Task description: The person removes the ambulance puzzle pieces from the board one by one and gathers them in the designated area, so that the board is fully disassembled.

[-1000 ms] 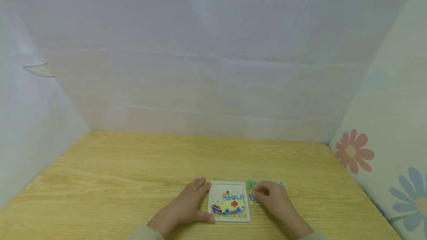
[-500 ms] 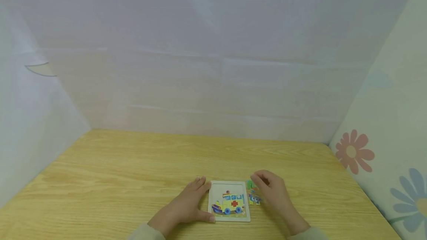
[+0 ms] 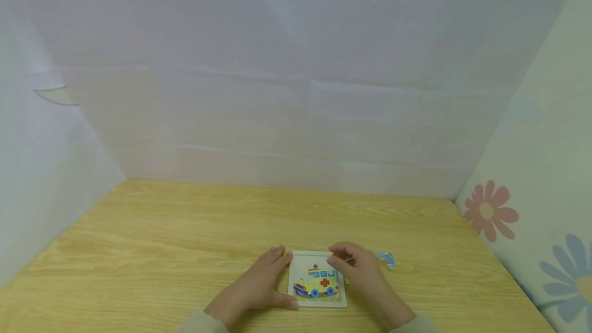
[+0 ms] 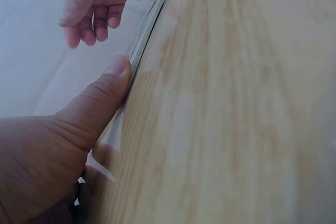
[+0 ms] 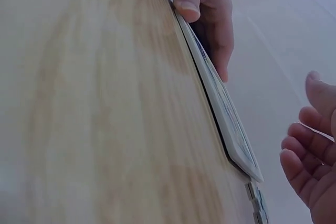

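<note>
Jigsaw pieces (image 3: 319, 285), printed with a yellow ambulance, filled the lower part of the square pale-rimmed tray (image 3: 324, 304) at bottom centre; its blank upper part, I judged, was left. A loose blue printed piece (image 3: 386, 259) lay lower right. My left hand (image 3: 260, 281) rested, unclenched, against the tray; whether my right hand (image 3: 362, 270) pinched anything I couldn't tell.

Left sleeve (image 3: 202, 322), seven o'clock in the head view: plain, pale grey-beige, ending at the wrist. Right sleeve (image 3: 416, 324), five o'clock: matching colour. Left hand (image 3: 260, 284), right hand (image 3: 364, 272): both bare. Left thumbnail (image 4: 116, 64), ten o'clock in the left wrist view: short, rounded.
</note>
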`<state>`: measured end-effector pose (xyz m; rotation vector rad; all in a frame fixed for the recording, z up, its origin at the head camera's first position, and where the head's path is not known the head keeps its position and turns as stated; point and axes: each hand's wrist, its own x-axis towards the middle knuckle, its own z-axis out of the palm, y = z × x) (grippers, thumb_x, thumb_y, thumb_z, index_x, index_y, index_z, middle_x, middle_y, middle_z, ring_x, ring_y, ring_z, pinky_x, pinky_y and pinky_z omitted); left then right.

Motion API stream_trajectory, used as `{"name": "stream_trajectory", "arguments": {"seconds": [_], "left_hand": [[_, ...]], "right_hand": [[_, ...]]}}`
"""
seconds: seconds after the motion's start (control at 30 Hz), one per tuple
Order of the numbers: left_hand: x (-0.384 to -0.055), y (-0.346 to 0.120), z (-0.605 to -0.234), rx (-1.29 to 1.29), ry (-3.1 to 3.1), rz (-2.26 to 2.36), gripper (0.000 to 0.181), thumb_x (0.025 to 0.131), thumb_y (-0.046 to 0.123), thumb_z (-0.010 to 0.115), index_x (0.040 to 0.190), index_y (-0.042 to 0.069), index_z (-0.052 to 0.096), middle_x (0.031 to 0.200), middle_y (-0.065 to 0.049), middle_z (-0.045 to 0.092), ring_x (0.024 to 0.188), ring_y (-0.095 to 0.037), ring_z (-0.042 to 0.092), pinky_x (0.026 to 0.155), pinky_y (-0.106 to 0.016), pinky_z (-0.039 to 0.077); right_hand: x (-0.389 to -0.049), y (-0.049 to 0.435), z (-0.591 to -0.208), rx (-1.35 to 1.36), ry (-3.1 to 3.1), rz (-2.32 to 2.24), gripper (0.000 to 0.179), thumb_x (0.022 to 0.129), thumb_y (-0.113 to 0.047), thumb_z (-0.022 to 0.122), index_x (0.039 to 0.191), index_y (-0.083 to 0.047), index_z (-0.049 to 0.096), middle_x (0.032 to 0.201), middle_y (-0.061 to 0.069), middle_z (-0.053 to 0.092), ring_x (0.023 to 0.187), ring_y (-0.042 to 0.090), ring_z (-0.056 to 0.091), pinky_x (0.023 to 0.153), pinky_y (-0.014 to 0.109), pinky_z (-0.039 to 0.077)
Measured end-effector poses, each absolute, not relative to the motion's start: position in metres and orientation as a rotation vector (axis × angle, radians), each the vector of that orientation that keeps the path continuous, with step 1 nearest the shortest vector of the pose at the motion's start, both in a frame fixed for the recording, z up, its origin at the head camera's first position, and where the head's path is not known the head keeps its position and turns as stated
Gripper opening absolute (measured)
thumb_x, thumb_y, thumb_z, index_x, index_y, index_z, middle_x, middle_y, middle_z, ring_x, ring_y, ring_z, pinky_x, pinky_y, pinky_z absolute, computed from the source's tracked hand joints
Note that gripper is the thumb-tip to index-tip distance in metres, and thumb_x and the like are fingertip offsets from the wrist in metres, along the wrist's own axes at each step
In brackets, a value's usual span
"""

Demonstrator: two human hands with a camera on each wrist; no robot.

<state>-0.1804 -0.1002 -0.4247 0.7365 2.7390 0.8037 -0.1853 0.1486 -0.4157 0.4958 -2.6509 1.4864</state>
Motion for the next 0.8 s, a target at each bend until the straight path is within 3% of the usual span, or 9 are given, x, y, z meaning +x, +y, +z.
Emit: {"name": "stream_trajectory", "arguments": {"seconds": [0.27,0.53,0.8], "left_hand": [[-0.181,-0.100,-0.426,0.739,2.749,0.808,0.104,0.063,0.062,0.071,0.141,0.003,0.035,0.150,-0.022,0.024,0.139,-0.041,0.016,0.110,-0.058,0.017],[-0.182,-0.099,-0.428,0.747,2.753,0.807,0.104,0.063,0.063,0.069,0.141,0.003,0.035,0.150,-0.021,0.024,0.139,-0.041,0.016,0.110,-0.058,0.017],[-0.183,-0.099,-0.428,0.766,2.757,0.799,0.104,0.064,0.063,0.069,0.141,0.003,0.035,0.149,-0.022,0.024,0.138,-0.041,0.017,0.110,-0.058,0.018]], "right_hand": [[-0.182,0.144,-0.419,0.737,-2.752,1.406,0.041,0.084,-0.029,0.067,0.113,0.000,0.060,0.102,0.008,0.061,0.091,0.019,0.054,0.074,0.019,0.050],[-0.185,0.138,-0.422,0.784,-2.841,1.331,0.044,0.080,-0.029,0.072,0.114,-0.003,0.061,0.098,0.001,0.059,0.083,0.013,0.050,0.068,0.019,0.046],[-0.185,0.136,-0.422,0.760,-2.919,1.257,0.050,0.078,-0.032,0.073,0.117,-0.003,0.060,0.097,-0.002,0.057,0.086,0.012,0.049,0.073,0.021,0.047]]}}
